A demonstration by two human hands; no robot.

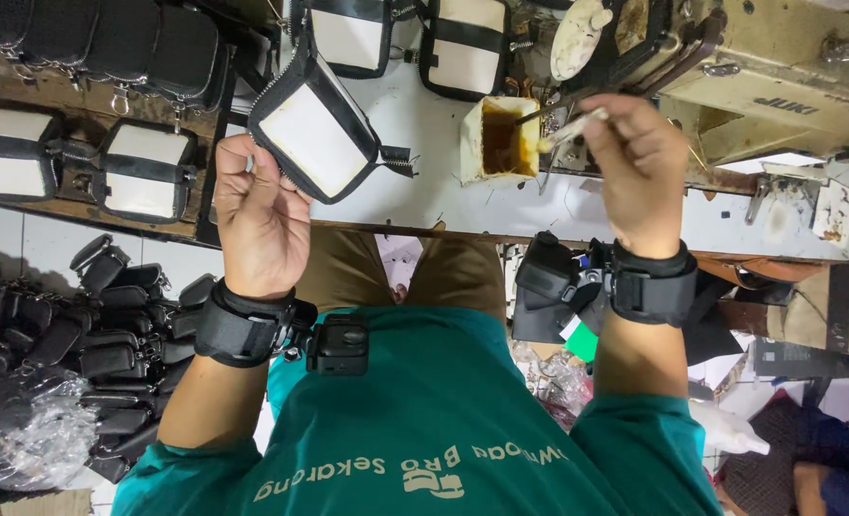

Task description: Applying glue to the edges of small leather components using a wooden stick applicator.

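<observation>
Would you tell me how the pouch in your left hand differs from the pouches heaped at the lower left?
The pouch in the left hand has a white panel with black trim; the heaped pouches are all black. It is held up, tilted; they lie piled. Both are small soft pouches.

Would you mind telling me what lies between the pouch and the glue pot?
In the head view, only bare white tabletop separates the pouch from the glue pot.

White worktable point(415, 134) (stained), pale tiled floor point(23, 244).
</observation>
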